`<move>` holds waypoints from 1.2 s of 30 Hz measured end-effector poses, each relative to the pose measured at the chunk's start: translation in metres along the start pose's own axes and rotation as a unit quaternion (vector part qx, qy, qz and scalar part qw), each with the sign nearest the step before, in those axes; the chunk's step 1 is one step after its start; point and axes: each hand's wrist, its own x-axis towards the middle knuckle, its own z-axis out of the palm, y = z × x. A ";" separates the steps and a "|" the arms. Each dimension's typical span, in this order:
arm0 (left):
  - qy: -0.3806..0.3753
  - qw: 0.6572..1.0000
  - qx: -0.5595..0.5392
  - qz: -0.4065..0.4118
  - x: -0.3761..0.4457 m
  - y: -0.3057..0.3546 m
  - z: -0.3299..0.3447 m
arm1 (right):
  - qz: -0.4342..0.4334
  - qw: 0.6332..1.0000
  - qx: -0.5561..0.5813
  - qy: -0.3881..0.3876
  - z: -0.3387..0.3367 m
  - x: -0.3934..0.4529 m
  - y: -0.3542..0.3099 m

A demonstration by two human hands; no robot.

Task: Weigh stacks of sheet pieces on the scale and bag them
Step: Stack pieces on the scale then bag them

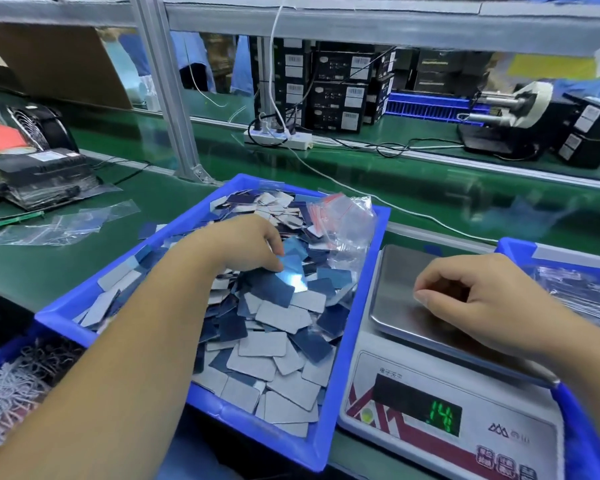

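1. In the blue tray (355, 317) at the middle of the counter (66, 265), the left hand (248, 244) reaches down into the heap of sheet pieces (278, 320), its fingers curled onto a shiny blue piece (293, 271) on top of the pile; whether it has actually pinched the piece cannot be told.
2. The right hand (478, 299) hovers over the steel pan (399, 271) of the scale (440, 386), fingers loosely curled, thumb and forefinger close together, with nothing visible between them.
3. The pan itself carries no stack, and the green display (442, 415) reads 14.
4. The sheet pieces fill the tray loosely, some showing a grey face, others a dark blue one, lying at all angles and overlapping.
5. A bundle of clear zip bags with red strips (340, 223) lies in the far right corner of the tray, on top of the pieces.
6. Just right of the scale stands a second blue bin (520, 247) holding clear bags.
7. At the near left, another blue bin (0, 355) holds tangled grey and dark scrap (11, 386).
8. Further left on the counter lie loose clear bags (66, 223), and beyond the tray a white power strip (278, 138) sits on the green belt (430, 188).
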 end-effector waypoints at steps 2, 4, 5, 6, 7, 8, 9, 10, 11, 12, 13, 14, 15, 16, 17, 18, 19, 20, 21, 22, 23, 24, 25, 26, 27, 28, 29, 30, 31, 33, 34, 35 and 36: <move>0.002 1.000 -0.021 0.010 0.002 0.000 -0.003 | 0.000 1.000 0.001 -0.002 0.000 0.000 0.000; 0.005 0.998 -0.052 0.030 0.003 0.001 -0.008 | 0.001 1.000 0.001 -0.002 0.001 0.000 0.000; -0.005 0.998 -0.053 0.037 0.004 0.002 -0.010 | 0.002 1.000 0.001 -0.002 0.001 0.000 0.000; -0.025 0.998 -0.046 0.042 0.004 0.002 -0.011 | 0.003 1.000 0.001 -0.002 0.001 0.000 0.000; -0.048 0.997 -0.038 0.043 0.004 0.003 -0.011 | 0.003 1.000 0.000 -0.003 0.001 0.000 0.000; -0.061 0.997 -0.030 0.042 0.004 0.003 -0.010 | 0.004 1.000 0.001 -0.003 0.000 0.000 0.000; -0.059 0.997 -0.028 0.043 0.006 0.003 -0.010 | 0.004 1.000 0.001 -0.002 0.000 0.000 0.000; -0.041 0.997 -0.038 0.044 0.008 0.002 -0.011 | 0.005 1.000 0.001 -0.001 0.000 0.000 -0.001; -0.011 0.997 -0.063 0.044 0.010 0.002 -0.012 | 0.005 1.000 0.001 -0.001 0.000 0.000 0.000; 0.017 0.994 -0.104 0.039 0.012 0.000 -0.015 | 0.006 1.000 0.000 -0.001 0.000 0.000 0.000; 0.031 0.987 -0.151 0.035 0.013 -0.001 -0.017 | 0.006 1.000 0.000 0.000 0.000 0.000 0.000; 0.021 0.982 -0.185 0.036 0.014 -0.003 -0.019 | 0.005 1.000 0.000 0.002 0.000 0.000 0.000; -0.013 0.979 -0.199 0.045 0.012 -0.005 -0.020 | 0.005 1.000 0.001 0.002 0.001 0.001 0.000; -0.061 0.978 -0.192 0.056 0.011 -0.006 -0.018 | 0.005 1.000 0.003 0.001 0.001 0.001 0.000; -0.110 0.978 -0.160 0.069 0.009 -0.005 -0.016 | 0.004 1.000 0.004 0.000 0.001 0.001 0.000; -0.150 0.979 -0.110 0.078 0.006 -0.003 -0.011 | 0.003 1.000 0.006 0.000 0.002 0.001 0.000; -0.171 0.980 -0.055 0.081 0.005 0.000 -0.006 | 0.002 1.000 0.007 0.000 0.002 0.001 0.001; -0.173 0.982 -0.007 0.079 0.005 0.003 0.000 | 0.003 1.000 0.009 0.001 0.002 0.001 0.001; -0.167 0.983 0.020 0.073 0.005 0.005 0.003 | 0.003 1.000 0.012 0.001 0.002 0.000 0.001; -0.164 0.984 0.027 0.066 0.004 0.007 0.005 | 0.002 1.000 0.014 0.004 0.002 0.000 0.001; -0.166 0.984 0.027 0.059 0.004 0.008 0.005 | 0.001 1.000 0.013 0.011 0.002 0.000 0.001; -0.175 0.983 0.031 0.055 0.002 0.010 0.004 | 0.002 1.000 0.013 0.019 0.002 0.000 0.002; -0.184 0.981 0.042 0.053 0.000 0.011 0.003 | 0.005 0.999 0.015 0.027 0.001 0.000 0.003; -0.190 0.978 0.061 0.053 -0.002 0.013 0.002 | 0.009 0.999 0.021 0.035 0.001 0.000 0.003; -0.189 0.977 0.082 0.054 -0.003 0.016 0.003 | 0.013 0.999 0.023 0.041 0.000 0.000 0.003; -0.182 0.977 0.099 0.056 -0.004 0.017 0.004 | 0.014 0.999 0.022 0.046 -0.001 0.000 0.003; -0.170 0.978 0.107 0.059 -0.004 0.019 0.005 | 0.014 0.999 0.018 0.050 -0.001 -0.001 0.002; -0.158 0.979 0.109 0.060 -0.004 0.020 0.006 | 0.014 0.999 0.016 0.050 -0.001 -0.001 0.002; -0.151 0.980 0.111 0.062 -0.004 0.021 0.005 | 0.014 0.999 0.016 0.049 -0.001 -0.001 0.001; -0.152 0.980 0.118 0.057 -0.004 0.021 0.002 | 0.016 0.999 0.018 0.045 -0.001 -0.001 0.002; -0.156 0.978 0.128 0.055 -0.004 0.021 0.000 | 0.015 0.999 0.017 0.044 -0.001 -0.001 0.002; -0.160 0.976 0.138 0.057 -0.003 0.020 0.000 | 0.014 0.999 0.017 0.044 -0.001 -0.001 0.001; -0.164 0.974 0.143 0.064 -0.002 0.019 0.000 | 0.013 0.999 0.017 0.045 -0.002 -0.001 0.001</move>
